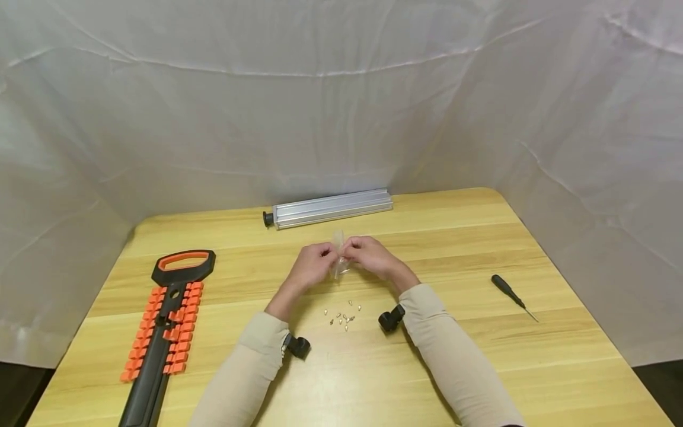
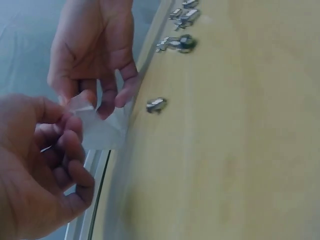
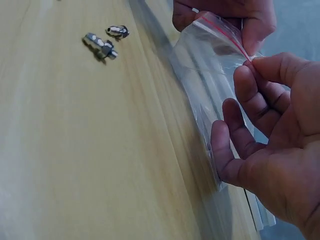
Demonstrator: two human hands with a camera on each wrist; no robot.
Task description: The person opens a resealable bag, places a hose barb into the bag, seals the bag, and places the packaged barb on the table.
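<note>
A small clear zip-lock bag (image 3: 200, 75) with a red seal line hangs between both hands over the table. My left hand (image 1: 312, 263) pinches its top edge between thumb and fingertips. From the other side my right hand (image 1: 370, 255) pinches the same edge close to the seal; its lower fingers lie against the film in the right wrist view. In the left wrist view, the near left hand (image 2: 35, 165) and the bag film (image 2: 102, 130) overlap the view of the far hand. Several small shiny metal pieces (image 1: 345, 318) lie scattered on the wood between the forearms.
A silver aluminium profile (image 1: 333, 209) with a black knob lies at the back. To the left is a black tool (image 1: 155, 350) with orange side blocks and a handle. A black screwdriver (image 1: 509, 292) lies at the right. Pale curtains surround the wooden table (image 1: 453, 249).
</note>
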